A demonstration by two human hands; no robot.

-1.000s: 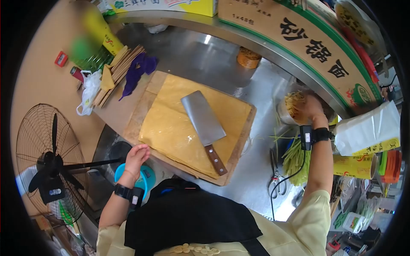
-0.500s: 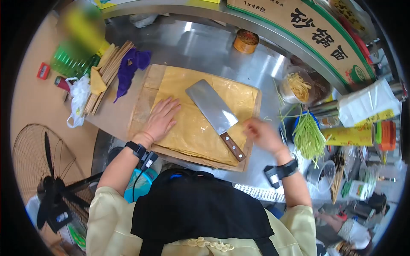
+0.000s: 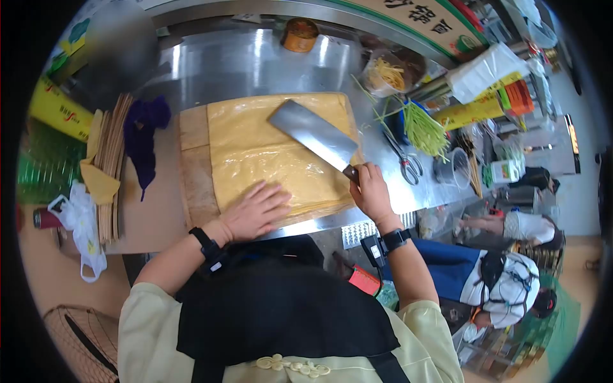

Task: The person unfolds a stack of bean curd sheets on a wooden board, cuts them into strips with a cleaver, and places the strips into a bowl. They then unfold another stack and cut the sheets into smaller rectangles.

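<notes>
Flat yellow sheets, stacked and shiny like tofu skin (image 3: 255, 150), cover most of a wooden cutting board (image 3: 195, 153). My left hand (image 3: 258, 210) lies on the near edge of the sheets, palm down with fingers spread. On the right, my right hand (image 3: 372, 191) is closed round the handle of a cleaver (image 3: 313, 134). Its broad blade rests flat or nearly flat over the sheets, pointing to the far left. Most of the wooden handle is hidden by my fingers.
Right of the board are scissors (image 3: 405, 163), a bunch of green stalks (image 3: 424, 131), a tub of yellow strips (image 3: 385, 75) and a clear cup (image 3: 453, 167). An orange tin (image 3: 300, 35) stands behind. Wooden sticks (image 3: 112, 166) and a purple cloth (image 3: 143, 137) lie left. People are at the right.
My right hand has gone from hovering beside the cleaver to gripping its handle. My left hand has slid to the near edge of the sheets. The head view has turned.
</notes>
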